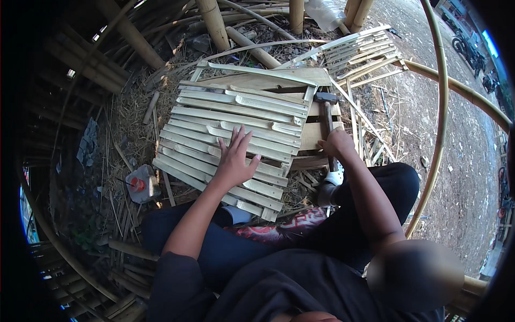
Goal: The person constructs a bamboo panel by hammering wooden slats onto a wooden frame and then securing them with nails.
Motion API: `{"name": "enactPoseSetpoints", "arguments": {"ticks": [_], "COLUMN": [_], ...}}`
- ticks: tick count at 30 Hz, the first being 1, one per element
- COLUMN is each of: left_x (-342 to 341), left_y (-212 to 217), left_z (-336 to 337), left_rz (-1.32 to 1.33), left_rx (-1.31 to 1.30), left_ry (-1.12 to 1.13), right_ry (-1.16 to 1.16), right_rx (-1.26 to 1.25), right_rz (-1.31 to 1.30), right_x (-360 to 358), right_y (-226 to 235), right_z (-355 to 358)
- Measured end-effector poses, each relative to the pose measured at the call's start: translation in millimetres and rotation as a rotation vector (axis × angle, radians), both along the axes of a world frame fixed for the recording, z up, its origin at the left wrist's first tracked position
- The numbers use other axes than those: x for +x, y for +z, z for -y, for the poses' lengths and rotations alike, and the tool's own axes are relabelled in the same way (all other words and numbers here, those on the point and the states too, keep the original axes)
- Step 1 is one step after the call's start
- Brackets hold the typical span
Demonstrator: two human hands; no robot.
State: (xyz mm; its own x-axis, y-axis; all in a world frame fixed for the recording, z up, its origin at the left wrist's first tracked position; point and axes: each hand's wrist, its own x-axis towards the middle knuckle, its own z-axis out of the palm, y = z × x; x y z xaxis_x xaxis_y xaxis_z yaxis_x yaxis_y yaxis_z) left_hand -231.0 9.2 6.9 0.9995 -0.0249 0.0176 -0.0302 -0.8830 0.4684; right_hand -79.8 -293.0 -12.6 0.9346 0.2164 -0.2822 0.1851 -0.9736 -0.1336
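Observation:
A panel of pale split-bamboo slats (201,114) lies tilted before me, its slats side by side across a frame. My left hand (236,161) rests on its middle with the fingers spread. To the right, my right hand (339,144) is closed around the handle of a hammer (325,98). The dark hammer head points away from me, beside the panel's right edge. Beneath the panel, a wooden plank base (314,135) shows at the right and along the far side. My palm hides parts of several slats.
A second slatted bamboo panel (358,51) lies at the far right, with loose strips near it. A clear plastic container with something red (138,184) stands at the left. Bamboo posts (213,24) rise at the back. A curved bamboo pole (441,102) crosses the right side.

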Motion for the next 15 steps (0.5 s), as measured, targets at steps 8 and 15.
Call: {"name": "enactPoseSetpoints", "arguments": {"ticks": [8,15], "left_x": [-4,14], "left_y": [-6,-16], "left_z": [93,122], "left_rz": [-0.010,-0.116], "left_rx": [0.059,0.144], "left_ry": [-0.120,0.056], "right_ry": [-0.155,-0.059], "right_rx": [0.059,0.088], "right_rz": [-0.091,-0.146], "right_x": [-12,-1], "right_y": [32,1], "right_z": [-21,-5]}}
